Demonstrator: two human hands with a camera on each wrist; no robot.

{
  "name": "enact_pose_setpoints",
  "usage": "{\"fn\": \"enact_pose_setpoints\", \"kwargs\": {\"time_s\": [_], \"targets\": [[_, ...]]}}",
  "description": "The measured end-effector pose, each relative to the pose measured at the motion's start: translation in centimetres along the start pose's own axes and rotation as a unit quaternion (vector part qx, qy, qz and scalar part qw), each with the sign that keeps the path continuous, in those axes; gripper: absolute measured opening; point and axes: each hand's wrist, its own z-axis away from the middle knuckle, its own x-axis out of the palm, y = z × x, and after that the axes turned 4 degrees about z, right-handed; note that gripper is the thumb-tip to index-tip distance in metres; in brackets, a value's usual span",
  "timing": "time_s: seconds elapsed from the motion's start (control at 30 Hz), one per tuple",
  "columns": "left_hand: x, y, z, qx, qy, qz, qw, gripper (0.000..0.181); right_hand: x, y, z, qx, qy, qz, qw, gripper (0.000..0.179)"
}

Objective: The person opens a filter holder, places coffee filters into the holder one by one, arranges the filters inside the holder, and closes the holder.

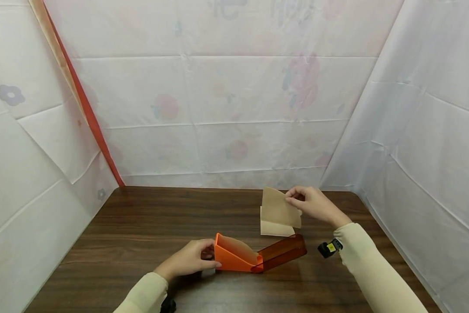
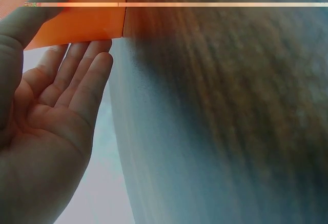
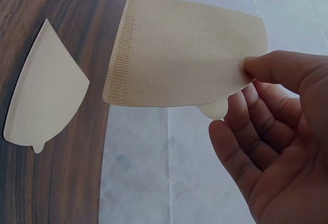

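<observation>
My right hand [image 1: 314, 205] pinches a tan paper coffee filter [image 1: 276, 206] by one edge, raised over the table. Its crimped seam and small rounded tab show in the right wrist view. A second coffee filter [image 3: 48, 88] lies flat on the wood, partly hidden behind the held one in the head view. With thumb in front and fingers behind, my left hand [image 1: 188, 261] grips the left end of an orange wedge-shaped filter holder [image 1: 231, 259]. Tan filter paper [image 1: 240, 247] stands inside it. The holder's translucent brown lid [image 1: 284, 252] is swung out to the right.
The dark wooden table [image 1: 160, 217] ends at a white printed cloth [image 1: 238, 150] behind, with more cloth hanging on both sides. A red strip [image 1: 95, 130] runs down the left back corner. A black wrist camera [image 1: 330, 248] sits below the right wrist.
</observation>
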Motion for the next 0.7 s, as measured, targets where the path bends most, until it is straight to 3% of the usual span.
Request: {"fn": "enact_pose_setpoints", "kwargs": {"time_s": [0.7], "targets": [[-0.1,0.2,0.1,-0.003,0.003,0.003,1.0000,0.032,0.4,-2.6,0.2,-0.037,0.009,-0.004,0.9993,0.012]]}}
